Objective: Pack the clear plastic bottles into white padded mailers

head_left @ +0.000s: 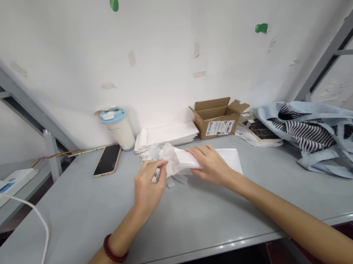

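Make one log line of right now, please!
Left hand: fingertips at crumpled white wrapping | Right hand: gripping white packet | Behind: open cardboard box, white stack

This looks like a workstation in a workshop or packing area, though which trade it serves cannot be told. A plain grey metal workbench stands against a white backing panel marked with scraps of tape, between slanting grey metal struts. A power strip lies at the left. Along the back sit a stack of flat white paper sleeves and an open cardboard carton with a printed barcode label. A smartphone, lidded travel cup and pale-blue tote bag add personal belongings.
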The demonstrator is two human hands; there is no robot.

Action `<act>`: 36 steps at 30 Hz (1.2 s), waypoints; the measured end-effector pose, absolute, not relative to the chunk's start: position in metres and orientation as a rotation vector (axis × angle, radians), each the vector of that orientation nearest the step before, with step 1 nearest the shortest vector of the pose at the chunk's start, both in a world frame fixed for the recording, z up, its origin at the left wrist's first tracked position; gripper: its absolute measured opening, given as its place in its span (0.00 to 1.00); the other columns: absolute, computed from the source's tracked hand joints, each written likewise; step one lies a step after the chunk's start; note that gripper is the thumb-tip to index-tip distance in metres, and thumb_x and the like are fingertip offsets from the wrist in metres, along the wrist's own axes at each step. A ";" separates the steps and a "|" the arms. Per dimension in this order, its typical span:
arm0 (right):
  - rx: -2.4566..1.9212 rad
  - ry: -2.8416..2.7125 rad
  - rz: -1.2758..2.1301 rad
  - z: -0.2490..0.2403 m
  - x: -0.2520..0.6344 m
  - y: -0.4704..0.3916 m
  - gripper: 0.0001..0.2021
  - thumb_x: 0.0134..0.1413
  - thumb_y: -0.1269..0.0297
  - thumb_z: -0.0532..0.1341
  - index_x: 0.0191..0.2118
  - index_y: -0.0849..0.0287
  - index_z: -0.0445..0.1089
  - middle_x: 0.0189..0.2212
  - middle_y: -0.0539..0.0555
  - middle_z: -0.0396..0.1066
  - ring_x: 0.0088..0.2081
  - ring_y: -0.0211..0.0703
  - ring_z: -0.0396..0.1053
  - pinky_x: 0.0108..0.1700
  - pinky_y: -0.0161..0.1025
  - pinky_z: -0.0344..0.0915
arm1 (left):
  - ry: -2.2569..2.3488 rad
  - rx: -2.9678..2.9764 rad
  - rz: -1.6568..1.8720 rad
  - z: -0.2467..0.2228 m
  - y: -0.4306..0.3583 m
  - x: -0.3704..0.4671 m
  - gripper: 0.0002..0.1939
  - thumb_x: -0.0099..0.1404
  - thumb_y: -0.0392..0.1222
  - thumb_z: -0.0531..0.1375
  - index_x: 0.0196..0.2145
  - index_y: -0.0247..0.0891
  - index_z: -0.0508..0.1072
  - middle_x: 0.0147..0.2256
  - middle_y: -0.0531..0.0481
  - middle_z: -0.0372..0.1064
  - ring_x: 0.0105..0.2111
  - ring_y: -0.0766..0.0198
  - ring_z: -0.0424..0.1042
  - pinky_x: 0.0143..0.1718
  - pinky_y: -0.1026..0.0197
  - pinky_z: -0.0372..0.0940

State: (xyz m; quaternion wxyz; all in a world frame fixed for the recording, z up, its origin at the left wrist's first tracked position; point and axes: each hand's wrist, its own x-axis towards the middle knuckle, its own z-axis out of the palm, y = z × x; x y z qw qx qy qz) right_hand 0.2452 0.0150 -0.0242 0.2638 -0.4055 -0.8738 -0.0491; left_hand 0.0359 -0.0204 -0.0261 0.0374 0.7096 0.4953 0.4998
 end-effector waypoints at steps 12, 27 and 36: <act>-1.068 -2.333 -0.152 -0.024 0.244 0.014 0.22 0.46 0.72 0.57 0.51 0.60 0.61 0.43 0.58 0.71 0.44 0.51 0.65 0.42 0.44 0.56 | 1.299 2.138 1.165 -0.018 -0.027 0.036 0.14 0.67 0.46 0.51 0.46 0.45 0.71 0.43 0.48 0.70 0.47 0.58 0.66 0.45 0.57 0.64; -1.197 -2.074 -0.316 -0.008 0.269 0.033 0.19 0.52 0.65 0.56 0.51 0.58 0.59 0.43 0.58 0.69 0.44 0.52 0.66 0.45 0.46 0.57 | 0.701 3.024 1.761 -0.022 -0.023 0.053 0.09 0.55 0.28 0.55 0.34 0.36 0.67 0.27 0.49 0.70 0.27 0.62 0.65 0.29 0.59 0.61; -1.154 -2.135 -0.333 -0.012 0.270 0.031 0.19 0.52 0.65 0.55 0.51 0.58 0.59 0.44 0.58 0.70 0.45 0.51 0.67 0.45 0.46 0.57 | 0.839 3.098 1.542 -0.033 -0.015 0.067 0.06 0.57 0.28 0.54 0.32 0.35 0.68 0.24 0.49 0.68 0.28 0.61 0.64 0.28 0.59 0.59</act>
